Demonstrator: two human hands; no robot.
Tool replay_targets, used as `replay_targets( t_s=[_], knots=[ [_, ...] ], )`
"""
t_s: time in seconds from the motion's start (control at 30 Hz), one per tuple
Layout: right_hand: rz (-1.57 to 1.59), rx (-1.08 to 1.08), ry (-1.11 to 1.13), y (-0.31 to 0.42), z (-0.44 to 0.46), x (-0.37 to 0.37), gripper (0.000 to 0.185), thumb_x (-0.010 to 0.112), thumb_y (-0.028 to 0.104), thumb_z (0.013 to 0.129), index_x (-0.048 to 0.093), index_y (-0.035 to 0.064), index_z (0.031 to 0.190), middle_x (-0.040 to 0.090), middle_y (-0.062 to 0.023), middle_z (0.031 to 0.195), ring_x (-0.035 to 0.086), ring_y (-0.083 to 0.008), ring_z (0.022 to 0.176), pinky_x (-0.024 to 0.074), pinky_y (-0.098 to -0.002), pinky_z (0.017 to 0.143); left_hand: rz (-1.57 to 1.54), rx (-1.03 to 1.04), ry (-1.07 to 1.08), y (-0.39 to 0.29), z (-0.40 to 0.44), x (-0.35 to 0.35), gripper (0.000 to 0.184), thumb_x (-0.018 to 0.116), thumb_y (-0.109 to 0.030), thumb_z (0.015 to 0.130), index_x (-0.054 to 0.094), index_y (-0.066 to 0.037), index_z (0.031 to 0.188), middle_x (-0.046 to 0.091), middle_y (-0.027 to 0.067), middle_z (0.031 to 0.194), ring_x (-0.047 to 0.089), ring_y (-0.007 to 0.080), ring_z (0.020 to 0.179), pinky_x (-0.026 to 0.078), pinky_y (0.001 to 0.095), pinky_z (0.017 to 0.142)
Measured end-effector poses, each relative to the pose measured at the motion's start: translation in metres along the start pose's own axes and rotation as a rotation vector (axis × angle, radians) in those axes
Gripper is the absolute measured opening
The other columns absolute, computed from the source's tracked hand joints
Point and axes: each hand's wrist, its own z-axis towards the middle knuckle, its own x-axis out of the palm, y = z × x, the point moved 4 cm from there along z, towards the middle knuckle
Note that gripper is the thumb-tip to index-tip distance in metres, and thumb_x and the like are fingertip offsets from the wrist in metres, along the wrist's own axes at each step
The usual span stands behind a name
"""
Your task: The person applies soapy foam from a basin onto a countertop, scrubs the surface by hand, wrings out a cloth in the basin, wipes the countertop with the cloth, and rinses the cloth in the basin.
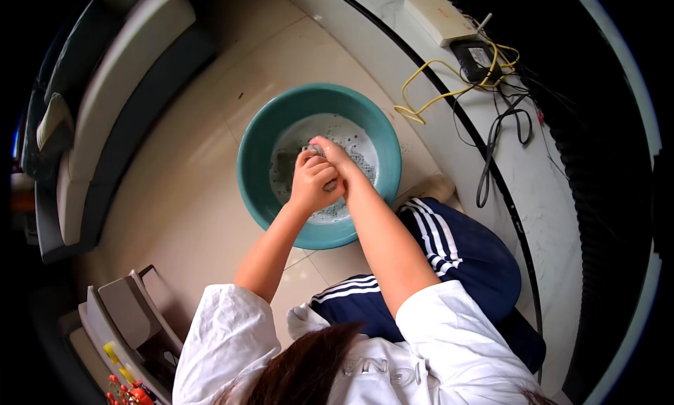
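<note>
A round teal basin [255,201] stands on the tiled floor and holds foamy, soapy water. Over the middle of the water my left hand [313,184] and my right hand [337,160] are pressed together. Between them is a bunched grey cloth [328,185], of which only small parts show among the fingers. The fingers of my left hand are wrapped round it. My right hand is closed on it from the other side, with its fingertips near the top.
A long sofa [116,89] lines the left side. On the right, a marble-topped cabinet [547,229] bears a white router [439,17], a black adapter [475,59] and tangled cables. A plastic stool or rack [130,303] and red flowers [133,394] are at lower left.
</note>
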Motion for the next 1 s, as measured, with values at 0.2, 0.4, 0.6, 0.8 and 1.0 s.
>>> replay_targets(
  t_s=[0.2,0.4,0.6,0.8,1.0],
  knots=[
    [0.406,-0.49,-0.041,0.018,0.01,-0.015,0.019,0.057,0.024,0.074,0.059,0.0065,0.081,0.058,-0.004,0.075,0.056,-0.0154,0.066,0.0464,-0.0291,0.061,-0.207,-0.738,-0.062,0.013,-0.007,0.0,0.109,0.071,-0.008,0.057,-0.001,-0.005,0.138,0.03,0.0204,0.133,0.036,0.0313,0.122,0.03,0.0436,0.099],
    [0.362,-0.47,0.191,0.022,-0.005,-0.02,0.03,0.061,0.027,0.072,0.057,0.006,0.093,0.06,-0.0069,0.085,0.059,-0.0187,0.08,0.0496,-0.0313,0.074,-0.982,-1.278,0.258,0.023,-0.001,0.007,0.085,0.068,-0.005,0.063,0.018,-0.006,0.132,0.049,0.0118,0.114,0.056,0.0228,0.093,0.048,0.0338,0.076],
    [-0.038,-0.558,-0.087,0.028,-0.011,-0.004,0.029,0.067,0.022,0.068,0.062,0.0012,0.087,0.062,-0.008,0.079,0.059,-0.0154,0.071,0.0479,-0.0294,0.067,-0.191,-1.098,0.233,0.039,-0.015,0.021,0.058,0.065,-0.021,0.058,0.048,0.003,0.108,0.062,0.021,0.084,0.063,0.0288,0.082,0.048,0.0359,0.07],
    [-0.083,-0.523,-0.542,0.009,0.012,-0.026,0.033,0.066,0.029,0.065,0.062,-0.0039,0.069,0.062,-0.013,0.065,0.058,-0.0232,0.057,0.0464,-0.0337,0.059,0.021,-1.018,0.365,0.015,-0.002,0.009,0.056,0.066,-0.028,0.062,0.05,0.005,0.104,0.062,0.0247,0.084,0.06,0.038,0.084,0.047,0.0412,0.072],
    [-0.171,-0.453,-0.585,-0.021,0.037,-0.037,0.069,0.071,0.04,0.06,0.052,-0.0078,0.106,0.058,-0.0247,0.102,0.059,-0.0314,0.094,0.0463,-0.0377,0.079,-0.029,-1.026,0.254,0.023,-0.037,0.027,0.062,0.068,-0.032,0.064,0.047,-0.002,0.114,0.06,0.0257,0.093,0.057,0.0398,0.093,0.045,0.0394,0.078]
  ],
)
